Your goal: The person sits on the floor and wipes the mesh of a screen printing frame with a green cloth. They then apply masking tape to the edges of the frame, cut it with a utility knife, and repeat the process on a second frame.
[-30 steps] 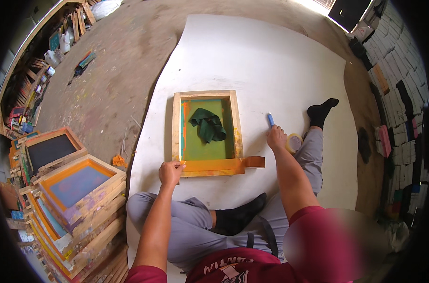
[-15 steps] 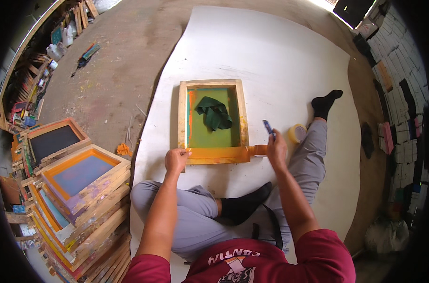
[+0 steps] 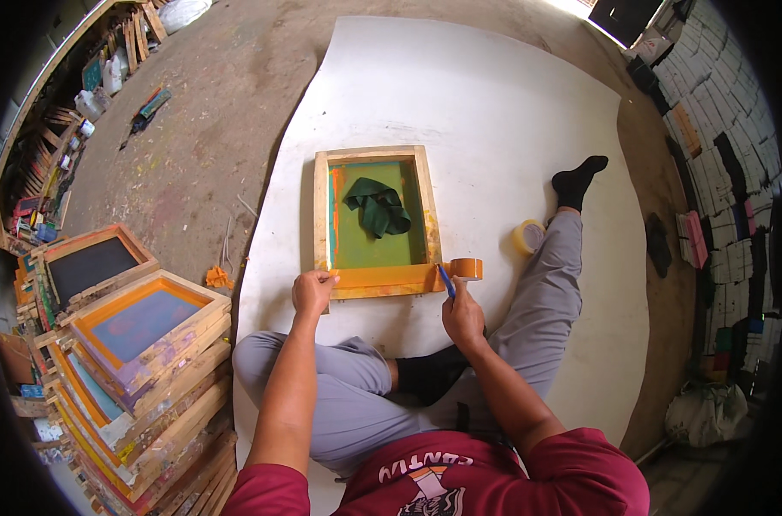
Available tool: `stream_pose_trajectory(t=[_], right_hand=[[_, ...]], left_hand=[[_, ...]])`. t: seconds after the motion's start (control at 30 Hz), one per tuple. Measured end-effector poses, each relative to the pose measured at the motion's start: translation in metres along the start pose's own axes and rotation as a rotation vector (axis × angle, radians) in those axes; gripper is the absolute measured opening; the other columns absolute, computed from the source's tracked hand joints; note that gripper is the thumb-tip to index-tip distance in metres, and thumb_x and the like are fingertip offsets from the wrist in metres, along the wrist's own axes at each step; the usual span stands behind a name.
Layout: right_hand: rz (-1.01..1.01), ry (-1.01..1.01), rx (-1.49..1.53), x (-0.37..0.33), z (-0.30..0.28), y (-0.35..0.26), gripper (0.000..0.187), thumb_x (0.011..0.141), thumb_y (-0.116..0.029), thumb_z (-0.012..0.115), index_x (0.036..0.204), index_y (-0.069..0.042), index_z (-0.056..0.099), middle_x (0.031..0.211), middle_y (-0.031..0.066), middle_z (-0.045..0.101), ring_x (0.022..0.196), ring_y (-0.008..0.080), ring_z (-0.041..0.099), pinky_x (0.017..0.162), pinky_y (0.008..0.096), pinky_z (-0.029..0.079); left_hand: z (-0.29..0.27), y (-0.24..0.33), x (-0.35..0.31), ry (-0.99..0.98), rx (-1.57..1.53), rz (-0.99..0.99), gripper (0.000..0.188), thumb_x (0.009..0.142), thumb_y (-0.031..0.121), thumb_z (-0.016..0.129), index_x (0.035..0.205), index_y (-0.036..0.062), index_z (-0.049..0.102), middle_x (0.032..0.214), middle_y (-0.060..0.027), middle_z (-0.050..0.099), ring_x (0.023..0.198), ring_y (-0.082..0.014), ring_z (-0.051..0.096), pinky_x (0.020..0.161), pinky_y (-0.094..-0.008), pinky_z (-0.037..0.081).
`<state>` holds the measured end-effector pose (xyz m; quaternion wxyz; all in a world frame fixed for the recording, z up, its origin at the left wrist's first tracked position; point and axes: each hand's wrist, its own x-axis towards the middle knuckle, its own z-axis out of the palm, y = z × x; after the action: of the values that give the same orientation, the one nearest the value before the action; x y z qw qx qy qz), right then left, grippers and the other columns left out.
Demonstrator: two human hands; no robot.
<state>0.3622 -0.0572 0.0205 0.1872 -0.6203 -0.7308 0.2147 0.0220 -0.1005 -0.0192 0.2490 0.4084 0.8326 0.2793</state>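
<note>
A wooden screen-printing frame (image 3: 321,206) lies on the white sheet before me, with a crumpled dark green cloth (image 3: 379,208) on its green mesh. Orange-brown tape (image 3: 382,277) stretches along its near side and runs to a tape roll (image 3: 467,269) just past the right corner. My left hand (image 3: 312,292) pinches the tape's end at the near left corner. Closed around a slim blue cutter knife (image 3: 447,282), my right hand (image 3: 463,318) is at the near right corner. The knife's tip meets the tape between frame and roll; whether its blade is out cannot be seen.
A yellowish tape roll (image 3: 528,236) rests beside my right leg. Stacked screen frames (image 3: 150,331) rise at my left, with an orange scrap (image 3: 220,276) near them. My outstretched foot (image 3: 580,181) lies on the white sheet (image 3: 494,103). White stacks (image 3: 726,189) line the right side.
My right hand has moved left and nearer me, bringing the knife from beyond the tape roll to the tape at the frame's corner. My left hand still holds the tape end.
</note>
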Motion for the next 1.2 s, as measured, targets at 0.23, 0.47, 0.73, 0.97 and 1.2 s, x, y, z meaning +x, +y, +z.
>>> stream_pose_trajectory(t=[0.23,0.47,0.73,0.97,1.2], right_hand=[[0.026,-0.125,-0.088,0.002,-0.004,-0.007,0.05,0.1,-0.019,0.055,0.148,-0.013,0.05,0.102,0.024,0.073,0.082,0.0461,0.071,0.073,0.0594,0.054],[-0.029,-0.153,-0.147,0.006,0.012,-0.005,0.058,0.1,-0.02,0.059,0.157,-0.021,0.045,0.096,0.0234,0.073,0.08,0.0448,0.071,0.073,0.0569,0.056],[-0.015,-0.148,-0.153,0.008,0.018,-0.007,0.056,0.1,-0.021,0.058,0.156,-0.02,0.047,0.092,0.0237,0.072,0.077,0.0455,0.07,0.072,0.0576,0.056],[-0.034,-0.185,-0.185,-0.003,0.015,-0.007,0.056,0.099,-0.018,0.055,0.154,-0.016,0.049,0.092,0.0233,0.073,0.076,0.0449,0.071,0.071,0.0573,0.056],[-0.014,-0.227,-0.215,-0.023,0.003,-0.014,0.052,0.097,-0.017,0.057,0.149,-0.014,0.055,0.087,0.0222,0.073,0.075,0.0439,0.07,0.072,0.0569,0.056]], left_hand=[[-0.002,0.003,-0.001,0.009,0.015,0.003,0.03,0.082,0.032,0.086,0.098,0.007,0.083,0.09,-0.0139,0.079,0.084,-0.0309,0.076,0.076,-0.0408,0.058],[-0.001,0.0,0.001,0.0,0.003,0.005,0.03,0.082,0.032,0.086,0.098,0.0061,0.083,0.091,-0.0141,0.079,0.084,-0.0304,0.076,0.077,-0.0403,0.058],[0.0,0.001,0.001,0.008,0.004,0.017,0.03,0.082,0.031,0.086,0.097,0.0045,0.082,0.089,-0.0152,0.079,0.082,-0.0309,0.077,0.076,-0.0407,0.058],[0.001,0.004,-0.003,0.044,-0.046,0.037,0.029,0.082,0.028,0.085,0.091,0.0018,0.081,0.086,-0.0165,0.078,0.079,-0.0332,0.075,0.074,-0.042,0.058],[0.002,-0.003,0.0,0.052,0.007,0.089,0.028,0.082,0.028,0.085,0.093,0.0021,0.081,0.088,-0.0167,0.078,0.081,-0.0343,0.075,0.075,-0.0424,0.058]])
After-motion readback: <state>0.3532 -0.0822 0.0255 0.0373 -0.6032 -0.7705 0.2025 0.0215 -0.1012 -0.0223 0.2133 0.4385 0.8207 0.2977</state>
